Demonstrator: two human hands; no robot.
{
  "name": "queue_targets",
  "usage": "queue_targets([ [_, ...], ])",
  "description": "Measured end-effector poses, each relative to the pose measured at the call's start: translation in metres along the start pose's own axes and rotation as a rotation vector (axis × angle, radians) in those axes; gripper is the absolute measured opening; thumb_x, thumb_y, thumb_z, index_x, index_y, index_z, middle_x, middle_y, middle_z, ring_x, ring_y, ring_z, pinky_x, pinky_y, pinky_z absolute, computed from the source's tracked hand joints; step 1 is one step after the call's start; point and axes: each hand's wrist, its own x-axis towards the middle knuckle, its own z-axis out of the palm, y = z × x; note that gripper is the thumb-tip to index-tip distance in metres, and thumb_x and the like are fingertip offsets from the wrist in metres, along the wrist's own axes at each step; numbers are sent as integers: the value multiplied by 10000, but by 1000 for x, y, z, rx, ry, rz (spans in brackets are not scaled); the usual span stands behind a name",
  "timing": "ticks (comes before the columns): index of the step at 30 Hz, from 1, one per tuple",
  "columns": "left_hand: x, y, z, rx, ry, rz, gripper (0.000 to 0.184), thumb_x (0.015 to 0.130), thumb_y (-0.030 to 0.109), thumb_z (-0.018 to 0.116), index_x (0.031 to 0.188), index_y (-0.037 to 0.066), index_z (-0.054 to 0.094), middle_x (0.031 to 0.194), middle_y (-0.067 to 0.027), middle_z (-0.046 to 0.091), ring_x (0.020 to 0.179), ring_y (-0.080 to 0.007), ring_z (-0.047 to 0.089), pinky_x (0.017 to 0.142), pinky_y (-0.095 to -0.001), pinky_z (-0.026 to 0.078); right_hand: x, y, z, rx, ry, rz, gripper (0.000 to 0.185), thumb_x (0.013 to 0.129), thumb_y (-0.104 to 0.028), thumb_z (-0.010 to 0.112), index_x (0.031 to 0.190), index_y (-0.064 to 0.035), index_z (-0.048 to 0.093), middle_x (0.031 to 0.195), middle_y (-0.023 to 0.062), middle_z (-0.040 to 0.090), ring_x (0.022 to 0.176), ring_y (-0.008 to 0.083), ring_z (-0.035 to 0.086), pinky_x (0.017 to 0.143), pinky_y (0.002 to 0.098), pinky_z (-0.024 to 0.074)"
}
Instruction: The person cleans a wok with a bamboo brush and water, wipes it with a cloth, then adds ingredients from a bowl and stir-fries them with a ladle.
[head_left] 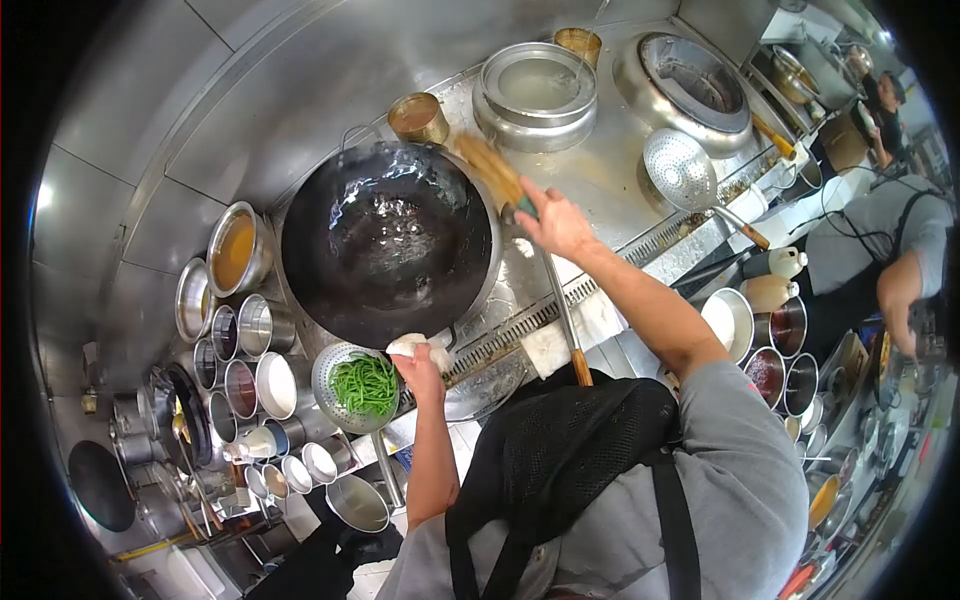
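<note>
My left hand [422,372] is closed on a white cloth [408,345] at the near rim of a large black wok [390,245]. Some clear liquid glistens in the wok. Just right of the wok, my right hand [556,222] grips a bamboo brush [488,165] by its green-banded end, bristles pointing up and left. Green beans [363,386] lie in a perforated strainer [330,385] left of my left hand. Below my right hand, a wooden-handled metal ladle [567,320] rests across the stove's edge.
A pot of water [538,85] and an empty burner [693,75] stand at the back, near another strainer [680,168]. Seasoning containers [276,386] and a bowl of orange liquid [236,248] are at left. Other people work at right, one in a grey shirt [870,230].
</note>
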Motion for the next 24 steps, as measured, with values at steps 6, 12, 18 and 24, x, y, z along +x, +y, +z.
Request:
queue_targets([
  [6,17,-16,-6,-215,-103,-279,314,827,55,643,1132,27,576,1060,-98,651,916,-241,681,780,-386,575,-83,-45,14,292,522,-94,774,970,-309,649,1597,-88,252,1218,310,573,990,515,634,852,557,531],
  [12,42,-42,-13,-180,-200,-496,418,1005,348,638,1294,59,551,1123,-75,647,977,-213,660,832,-397,563,-202,-4,124,26,-315,164,797,959,-317,641,1592,-65,225,1131,365,600,955,544,639,820,576,543],
  [18,13,-1,-101,82,-392,-431,537,1001,351,654,1396,27,493,1272,-104,611,1100,-210,620,950,-376,517,-171,-26,117,190,-112,272,731,972,-401,596,1547,-54,308,1170,410,599,1024,541,640,930,560,515],
  [24,-52,26,-192,490,-456,-347,500,909,156,737,1331,11,511,1241,-125,627,1124,-230,611,973,-374,500,-131,-7,115,35,-300,249,570,979,-435,555,1410,-67,491,1298,312,559,1221,492,554,1036,539,471],
])
